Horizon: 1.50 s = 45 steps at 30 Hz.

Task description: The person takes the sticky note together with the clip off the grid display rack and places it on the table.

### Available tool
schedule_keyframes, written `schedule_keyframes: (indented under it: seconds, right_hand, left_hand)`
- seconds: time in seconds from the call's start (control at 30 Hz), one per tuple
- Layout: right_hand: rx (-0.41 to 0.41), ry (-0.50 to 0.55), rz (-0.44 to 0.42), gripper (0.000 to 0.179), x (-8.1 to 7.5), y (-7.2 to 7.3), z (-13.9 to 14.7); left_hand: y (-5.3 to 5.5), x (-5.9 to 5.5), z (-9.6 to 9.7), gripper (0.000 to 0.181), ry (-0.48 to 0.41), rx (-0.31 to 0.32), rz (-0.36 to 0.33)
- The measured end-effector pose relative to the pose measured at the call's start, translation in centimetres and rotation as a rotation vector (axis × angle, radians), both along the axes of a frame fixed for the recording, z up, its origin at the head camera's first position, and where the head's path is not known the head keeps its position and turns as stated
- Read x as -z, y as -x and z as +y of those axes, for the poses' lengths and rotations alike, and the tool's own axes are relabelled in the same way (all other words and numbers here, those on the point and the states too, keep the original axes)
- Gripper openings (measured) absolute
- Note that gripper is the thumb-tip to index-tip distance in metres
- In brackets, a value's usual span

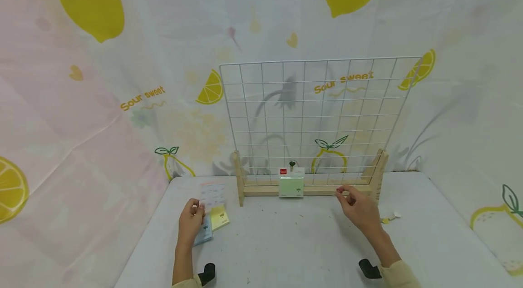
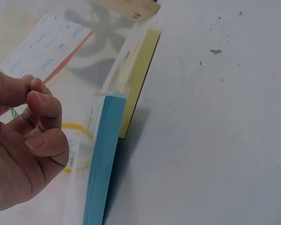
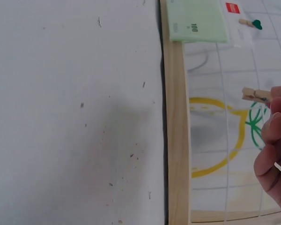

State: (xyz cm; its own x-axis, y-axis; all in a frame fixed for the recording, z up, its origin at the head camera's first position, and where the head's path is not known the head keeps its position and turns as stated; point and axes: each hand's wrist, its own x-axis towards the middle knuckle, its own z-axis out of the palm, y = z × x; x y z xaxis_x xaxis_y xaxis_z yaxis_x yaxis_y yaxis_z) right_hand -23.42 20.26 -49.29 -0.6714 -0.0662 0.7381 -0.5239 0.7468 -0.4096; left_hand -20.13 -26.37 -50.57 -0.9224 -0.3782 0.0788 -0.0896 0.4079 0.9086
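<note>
My left hand (image 1: 191,220) pinches a thin pack of sticky notes (image 2: 49,47) with a pink edge and a white, blue-printed face, raised off the table. Below that hand lie a blue sticky note pack (image 1: 204,232) and a yellow one (image 1: 219,216), partly overlapping. Between right thumb and fingertips is a small wooden clothespin (image 3: 255,94), its red decorated end mostly hidden; the right hand (image 1: 359,210) hovers before the grid's right side. A green sticky note pack (image 1: 291,186) hangs on the white wire grid (image 1: 302,115) from a clothespin with a dark green heart (image 1: 292,164).
The grid stands in a wooden base (image 1: 327,190) with upright feet on both sides, at the back of the white table (image 1: 278,251). Small clips with yellow and white ends (image 1: 390,219) lie to the right, beyond the right hand. A lemon-print cloth (image 1: 171,52) hangs behind.
</note>
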Motion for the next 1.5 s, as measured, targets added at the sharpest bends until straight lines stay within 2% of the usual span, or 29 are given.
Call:
schedule_keyframes:
  seconds: [0.33,0.7,0.97,1.17,1.37,1.5]
  right_hand:
    - [0.013,0.002,0.006,0.018,0.4,-0.5,1.8]
    - [0.065,-0.011,-0.043,0.016,0.8,-0.9,3.0]
    - [0.123,-0.032,-0.038,0.016,1.0,-1.3,4.2]
    - [0.177,-0.034,-0.041,0.016,1.0,-1.6,5.2]
    - [0.241,-0.011,-0.095,0.014,1.2,-1.9,6.3]
    - [0.272,-0.002,-0.226,0.013,1.2,-2.2,6.8]
  left_hand:
    - [0.1,0.0,-0.4,0.010,-0.007,-0.006,-0.035]
    - [-0.3,0.0,-0.8,0.009,0.001,0.005,-0.053]
    - [-0.4,0.2,-1.1,0.013,0.009,-0.002,-0.101]
    - [-0.5,0.1,-1.0,0.015,0.005,-0.018,-0.110]
    - [-0.7,0.3,-1.1,0.015,-0.008,-0.027,-0.114]
    - [-0.6,0.6,-1.3,0.016,0.003,-0.032,-0.123]
